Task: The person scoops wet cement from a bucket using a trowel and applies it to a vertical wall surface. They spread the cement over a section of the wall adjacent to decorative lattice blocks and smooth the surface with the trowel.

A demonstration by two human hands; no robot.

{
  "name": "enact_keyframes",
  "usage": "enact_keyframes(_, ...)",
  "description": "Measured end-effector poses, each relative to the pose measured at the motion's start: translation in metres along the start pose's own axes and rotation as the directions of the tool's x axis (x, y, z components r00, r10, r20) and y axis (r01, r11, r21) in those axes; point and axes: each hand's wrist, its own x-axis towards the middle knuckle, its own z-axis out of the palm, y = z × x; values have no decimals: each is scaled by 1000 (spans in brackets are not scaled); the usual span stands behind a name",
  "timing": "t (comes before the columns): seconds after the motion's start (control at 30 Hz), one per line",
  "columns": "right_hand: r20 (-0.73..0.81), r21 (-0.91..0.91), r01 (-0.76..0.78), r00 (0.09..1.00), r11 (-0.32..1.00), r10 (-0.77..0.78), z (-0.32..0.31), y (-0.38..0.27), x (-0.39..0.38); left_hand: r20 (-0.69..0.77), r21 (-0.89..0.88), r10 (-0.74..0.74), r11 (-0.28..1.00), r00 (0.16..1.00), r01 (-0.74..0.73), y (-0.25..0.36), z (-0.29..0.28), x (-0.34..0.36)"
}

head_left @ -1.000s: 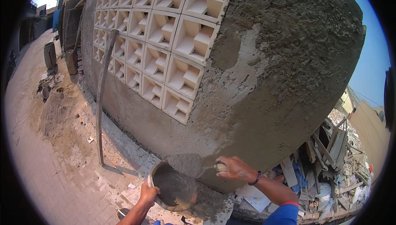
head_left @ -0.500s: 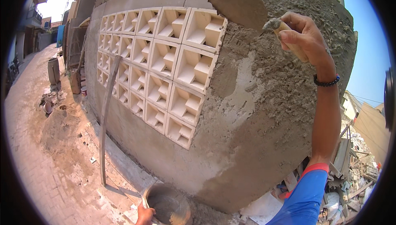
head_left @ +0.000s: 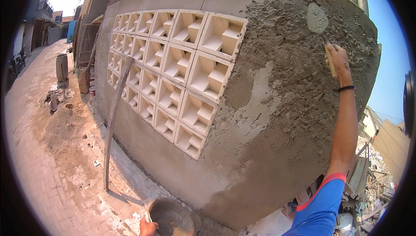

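My right hand (head_left: 337,60) is closed around the wooden handle of a trowel (head_left: 317,19), its pale blade up against the rough wet plaster (head_left: 281,63) at the upper right of the wall. Low in the view, my left hand (head_left: 147,227) grips the rim of a bucket (head_left: 171,223) of grey mortar. Left of the rough patch, a grid of cream breeze blocks (head_left: 173,65) is set into the wall, with smoother grey render below it.
A long timber plank (head_left: 111,132) leans on the wall. A paved lane (head_left: 26,127) runs along the left, with a sand pile (head_left: 65,130), a drum (head_left: 62,69) and motorbikes farther off. Broken wood and rubble (head_left: 368,184) lie at the lower right.
My right hand has risen from the bucket to high on the wall, and the trowel blade has swung upright against the plaster. My left hand still holds the bucket, now lower in view.
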Motion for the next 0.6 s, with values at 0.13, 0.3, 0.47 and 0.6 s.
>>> enact_keyframes(0.13,346,-115,-118,926,986,151,15,46,-120,-9,-543,-74,838,997,57,24,31,8)
enact_keyframes(0.3,881,-156,37,458,987,122,109,124,-332,15,-499,-75,863,997,73,33,57,50)
enact_keyframes(0.47,975,-215,364,130,906,179,203,155,-569,139,-413,-112,896,984,160,0,81,68)
enact_keyframes(0.6,958,-274,614,237,740,158,219,190,-626,172,-398,33,917,985,38,36,86,76)
